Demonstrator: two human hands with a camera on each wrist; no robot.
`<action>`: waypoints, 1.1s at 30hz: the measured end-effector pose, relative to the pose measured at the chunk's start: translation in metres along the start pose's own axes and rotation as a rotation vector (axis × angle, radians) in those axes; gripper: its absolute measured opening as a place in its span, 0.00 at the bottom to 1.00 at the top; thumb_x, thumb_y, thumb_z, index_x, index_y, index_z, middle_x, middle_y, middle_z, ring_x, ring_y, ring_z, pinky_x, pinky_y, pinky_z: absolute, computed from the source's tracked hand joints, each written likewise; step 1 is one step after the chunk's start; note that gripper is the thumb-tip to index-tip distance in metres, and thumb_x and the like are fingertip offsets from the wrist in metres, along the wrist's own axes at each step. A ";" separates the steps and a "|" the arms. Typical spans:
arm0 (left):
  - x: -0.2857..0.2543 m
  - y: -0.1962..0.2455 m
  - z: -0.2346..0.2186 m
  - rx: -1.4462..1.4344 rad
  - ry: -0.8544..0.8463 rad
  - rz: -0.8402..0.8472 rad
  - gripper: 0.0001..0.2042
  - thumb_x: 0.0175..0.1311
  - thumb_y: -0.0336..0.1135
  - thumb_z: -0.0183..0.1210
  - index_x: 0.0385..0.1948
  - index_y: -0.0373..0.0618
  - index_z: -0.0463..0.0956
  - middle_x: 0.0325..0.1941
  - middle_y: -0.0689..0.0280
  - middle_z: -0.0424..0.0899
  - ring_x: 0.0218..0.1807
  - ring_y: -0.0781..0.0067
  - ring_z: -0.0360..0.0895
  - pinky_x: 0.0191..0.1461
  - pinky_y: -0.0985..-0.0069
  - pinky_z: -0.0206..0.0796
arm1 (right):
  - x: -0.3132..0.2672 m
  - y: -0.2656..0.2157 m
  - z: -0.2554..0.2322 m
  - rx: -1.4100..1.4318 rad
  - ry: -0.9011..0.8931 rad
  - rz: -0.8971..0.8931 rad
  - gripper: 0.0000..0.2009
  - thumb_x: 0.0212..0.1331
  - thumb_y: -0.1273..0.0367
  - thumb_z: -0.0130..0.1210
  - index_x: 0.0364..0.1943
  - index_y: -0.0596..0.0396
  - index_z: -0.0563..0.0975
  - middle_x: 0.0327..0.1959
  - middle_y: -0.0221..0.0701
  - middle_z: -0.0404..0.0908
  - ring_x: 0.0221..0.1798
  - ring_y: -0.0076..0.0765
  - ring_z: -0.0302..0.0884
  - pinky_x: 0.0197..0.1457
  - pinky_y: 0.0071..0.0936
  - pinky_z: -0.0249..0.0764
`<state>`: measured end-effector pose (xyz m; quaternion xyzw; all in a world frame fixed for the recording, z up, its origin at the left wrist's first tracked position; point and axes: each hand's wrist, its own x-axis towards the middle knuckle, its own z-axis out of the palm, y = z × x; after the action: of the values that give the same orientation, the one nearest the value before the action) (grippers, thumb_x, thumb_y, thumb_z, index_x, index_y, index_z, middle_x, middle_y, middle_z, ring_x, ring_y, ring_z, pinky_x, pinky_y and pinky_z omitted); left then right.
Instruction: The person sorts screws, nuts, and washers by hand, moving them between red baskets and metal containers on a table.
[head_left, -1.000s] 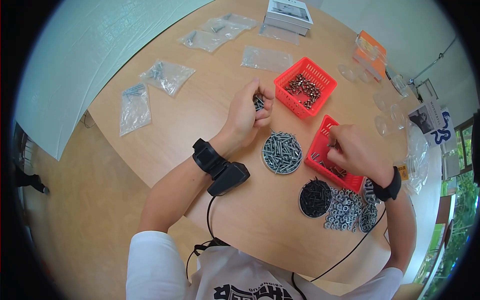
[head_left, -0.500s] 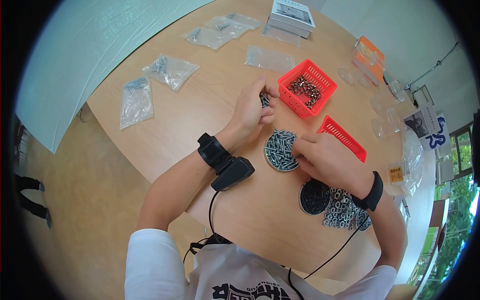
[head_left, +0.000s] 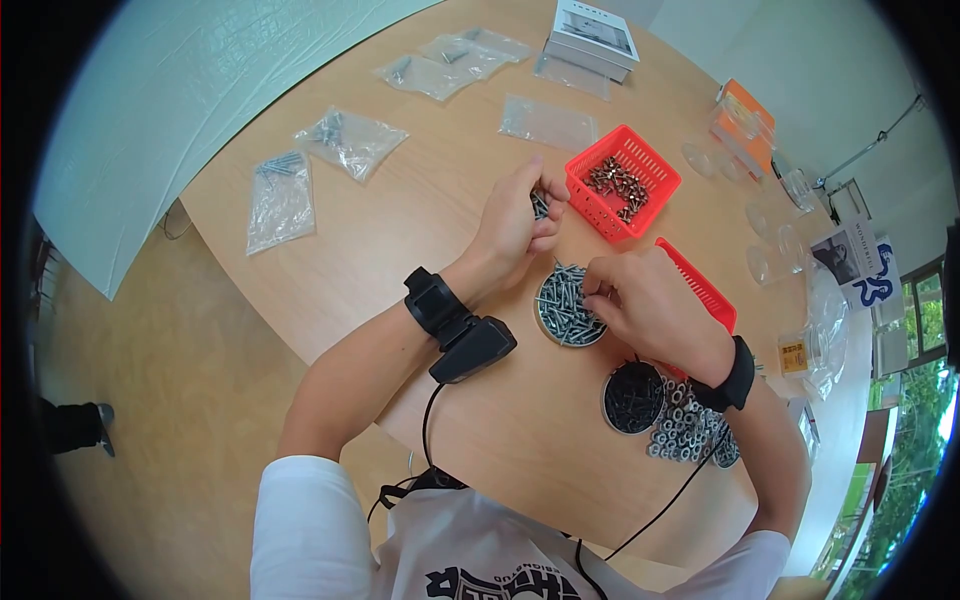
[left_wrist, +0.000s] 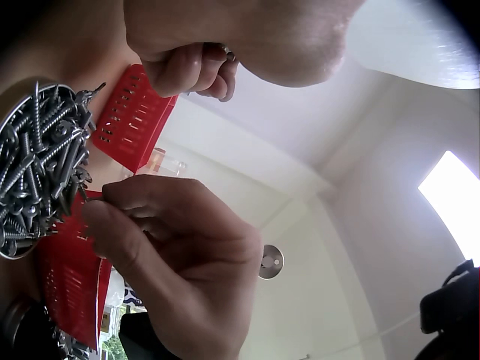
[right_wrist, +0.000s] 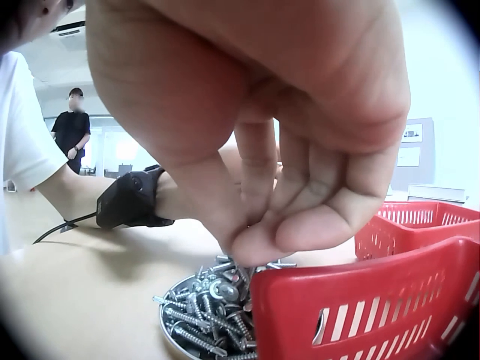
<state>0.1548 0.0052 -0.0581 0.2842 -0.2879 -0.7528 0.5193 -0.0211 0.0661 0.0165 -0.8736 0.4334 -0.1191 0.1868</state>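
Note:
My left hand (head_left: 510,228) is curled around several silver screws (head_left: 540,204), just left of a red basket (head_left: 598,214) of brownish bolts. A round dish heaped with silver screws (head_left: 566,312) stands below it on the table. Over the right edge of that dish is my right hand (head_left: 655,308), its thumb and forefinger pinching a screw that the fingertips mostly hide. The right wrist view puts these fingertips (right_wrist: 259,246) right at the top of the screw heap (right_wrist: 214,307). Behind the right hand, a second red basket (head_left: 702,284) is partly covered.
Near my right forearm are a dish of black screws (head_left: 633,397) and loose nuts (head_left: 682,425). Plastic bags of hardware (head_left: 352,142) lie at the far left. A white box (head_left: 592,42), an orange box (head_left: 742,125) and clear lids (head_left: 770,265) occupy the far and right sides.
My right hand has moved left from inside the second red basket to the dish of silver screws and pinches there. The left hand keeps its handful of screws, nearly in place.

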 end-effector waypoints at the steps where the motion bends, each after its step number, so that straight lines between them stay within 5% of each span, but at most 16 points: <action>1: 0.000 0.000 0.000 0.000 0.000 -0.003 0.20 0.80 0.50 0.40 0.34 0.44 0.70 0.26 0.70 0.69 0.19 0.85 0.54 0.20 0.83 0.45 | 0.000 0.001 -0.001 0.011 0.016 0.007 0.02 0.49 0.78 0.59 0.27 0.64 0.80 0.23 0.48 0.80 0.30 0.56 0.81 0.37 0.43 0.78; 9: -0.001 0.000 0.001 -0.012 0.002 -0.024 0.20 0.80 0.51 0.40 0.34 0.45 0.70 0.26 0.70 0.68 0.19 0.85 0.53 0.20 0.84 0.45 | -0.003 -0.005 -0.009 0.009 -0.001 0.033 0.06 0.52 0.76 0.61 0.34 0.64 0.80 0.28 0.48 0.82 0.35 0.55 0.82 0.41 0.43 0.77; 16: 0.000 -0.002 0.001 0.005 0.010 -0.034 0.20 0.80 0.51 0.41 0.34 0.45 0.70 0.26 0.70 0.67 0.19 0.85 0.52 0.20 0.84 0.43 | -0.031 0.012 -0.056 -0.112 0.194 0.098 0.07 0.55 0.74 0.61 0.37 0.63 0.81 0.32 0.47 0.83 0.36 0.55 0.83 0.42 0.42 0.77; 19: -0.001 -0.002 -0.001 0.021 0.028 -0.026 0.20 0.80 0.51 0.41 0.34 0.45 0.70 0.26 0.70 0.67 0.19 0.85 0.52 0.20 0.84 0.43 | -0.048 0.011 -0.078 -0.038 0.129 0.321 0.07 0.55 0.75 0.61 0.37 0.62 0.81 0.32 0.46 0.83 0.37 0.55 0.83 0.43 0.42 0.77; 22: 0.001 -0.005 -0.003 0.006 0.015 -0.026 0.19 0.80 0.51 0.42 0.35 0.46 0.70 0.26 0.70 0.67 0.19 0.85 0.53 0.20 0.85 0.43 | -0.069 0.030 -0.089 -0.115 0.041 0.346 0.06 0.53 0.76 0.61 0.36 0.61 0.82 0.33 0.46 0.84 0.40 0.54 0.83 0.45 0.43 0.77; 25: 0.001 -0.004 -0.004 0.025 0.022 -0.015 0.19 0.80 0.51 0.42 0.35 0.46 0.70 0.26 0.70 0.67 0.19 0.85 0.53 0.19 0.85 0.43 | -0.093 0.057 -0.083 -0.219 -0.042 0.092 0.06 0.50 0.76 0.61 0.34 0.60 0.82 0.31 0.45 0.83 0.41 0.54 0.83 0.45 0.43 0.78; 28: 0.001 -0.006 -0.005 0.044 0.025 -0.008 0.19 0.80 0.51 0.42 0.35 0.46 0.70 0.26 0.70 0.67 0.19 0.85 0.53 0.19 0.85 0.43 | -0.099 0.056 -0.072 -0.239 -0.255 0.217 0.09 0.53 0.74 0.63 0.39 0.59 0.83 0.35 0.42 0.84 0.45 0.50 0.82 0.53 0.43 0.76; 33: 0.002 -0.006 -0.008 0.007 0.005 -0.025 0.20 0.80 0.51 0.40 0.35 0.44 0.70 0.26 0.69 0.68 0.18 0.85 0.53 0.19 0.84 0.43 | -0.100 0.084 -0.031 -0.310 -0.292 0.154 0.05 0.52 0.74 0.61 0.33 0.59 0.82 0.32 0.45 0.83 0.41 0.53 0.83 0.45 0.46 0.78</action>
<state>0.1561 0.0038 -0.0683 0.2915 -0.2857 -0.7575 0.5095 -0.1524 0.0925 0.0039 -0.8642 0.4801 0.0911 0.1198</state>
